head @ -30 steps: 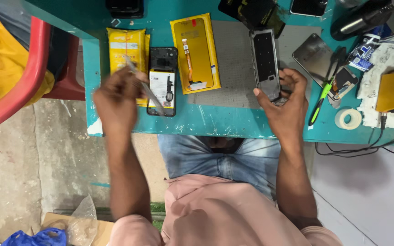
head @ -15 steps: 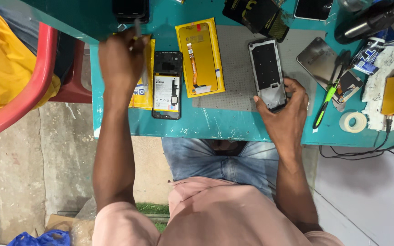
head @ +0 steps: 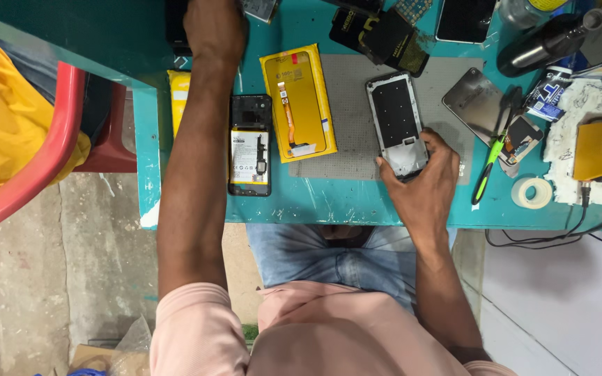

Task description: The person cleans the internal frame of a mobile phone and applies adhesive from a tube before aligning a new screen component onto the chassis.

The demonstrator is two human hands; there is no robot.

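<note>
Right hand (head: 423, 182) grasping lower end of phone frame (head: 396, 124), held flat on grey work mat (head: 346, 104). Left hand (head: 214, 28) extended to far edge of teal bench (head: 301, 202); grip cannot be determined. Step in hand, by judgement: fetching a part. Next: steady frame, bring part over.

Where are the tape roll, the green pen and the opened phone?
tape roll (head: 532, 193): head view, on its white ring.
green pen (head: 485, 179): head view, on its barrel.
opened phone (head: 250, 145): head view, on its battery.
</note>
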